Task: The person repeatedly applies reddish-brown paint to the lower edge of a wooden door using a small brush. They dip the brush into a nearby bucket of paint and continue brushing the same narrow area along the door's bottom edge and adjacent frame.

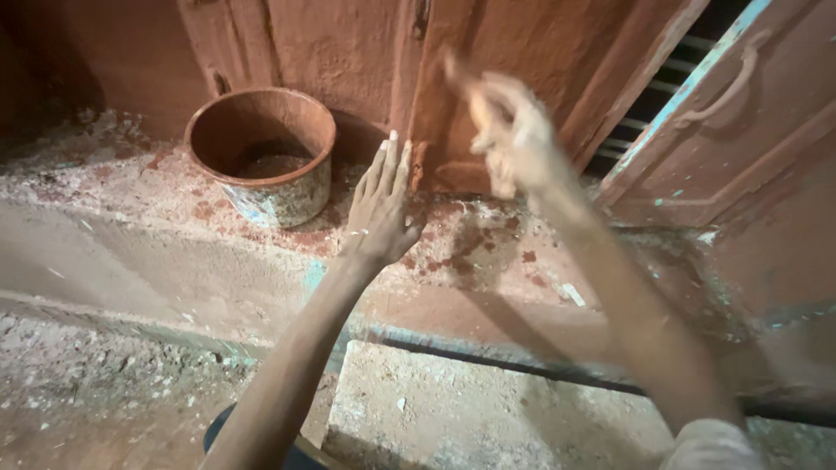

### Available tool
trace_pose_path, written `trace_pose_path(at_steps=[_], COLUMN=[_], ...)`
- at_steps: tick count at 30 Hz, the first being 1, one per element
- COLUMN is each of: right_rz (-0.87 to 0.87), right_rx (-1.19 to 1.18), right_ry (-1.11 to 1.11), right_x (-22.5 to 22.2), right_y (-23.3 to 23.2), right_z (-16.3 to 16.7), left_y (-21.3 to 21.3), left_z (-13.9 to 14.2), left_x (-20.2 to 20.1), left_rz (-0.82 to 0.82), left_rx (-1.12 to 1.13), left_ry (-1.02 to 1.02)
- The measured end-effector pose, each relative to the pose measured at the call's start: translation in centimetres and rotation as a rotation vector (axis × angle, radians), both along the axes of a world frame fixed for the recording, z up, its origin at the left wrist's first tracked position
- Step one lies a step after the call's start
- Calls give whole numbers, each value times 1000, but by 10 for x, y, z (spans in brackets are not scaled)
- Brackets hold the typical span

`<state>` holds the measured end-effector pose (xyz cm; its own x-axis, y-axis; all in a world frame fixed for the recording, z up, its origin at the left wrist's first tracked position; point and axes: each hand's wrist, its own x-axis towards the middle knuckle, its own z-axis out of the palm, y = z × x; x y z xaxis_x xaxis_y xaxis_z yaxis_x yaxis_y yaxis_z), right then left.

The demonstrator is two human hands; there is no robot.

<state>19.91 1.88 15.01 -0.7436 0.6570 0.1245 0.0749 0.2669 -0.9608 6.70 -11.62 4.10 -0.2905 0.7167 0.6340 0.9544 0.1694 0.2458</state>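
The round, paint-caked bucket with a reddish-brown rim and a speckled, flaking outer wall stands on the stained concrete ledge, just to the left of the left hand and a little farther from the person than its wrist, near but not touching it. Some dark reddish paint lies at the bottom of the bucket.

The left hand lies flat with the palm down and the fingers straight and pressed close together, pointing away from the person toward the foot of the reddish-brown painted wooden door panel; the fingertips reach the base of the panel. Its forearm runs up from the lower left, straight and bare.

The right hand is raised above and to the right of the left hand, in front of the same door panel. It is blurred; the fingers look curled around a thin, pale object that sticks out toward the upper left, but what that object is cannot be told. The right forearm stretches from the lower right corner, where a pale sleeve edge shows.

To the right of the right hand stands a second reddish door leaf with a pale blue edge and a curved handle
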Motion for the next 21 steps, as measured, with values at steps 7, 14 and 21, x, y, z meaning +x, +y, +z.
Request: trace_pose_path(at_steps=[7, 14, 21], right_rz=[112, 55, -22], right_rx=[268, -48, 75], right_ry=[378, -240, -322], right_x=[-1, 19, 24], right_y=[23, -32, -6], right_z=[58, -60, -21], left_y=[4, 7, 32], left_z=[23, 30, 75], left_x=[-6, -14, -8], left_rz=[111, -2, 45], left_rx=[-181, 4, -182], left_ry=[20, 114, 305])
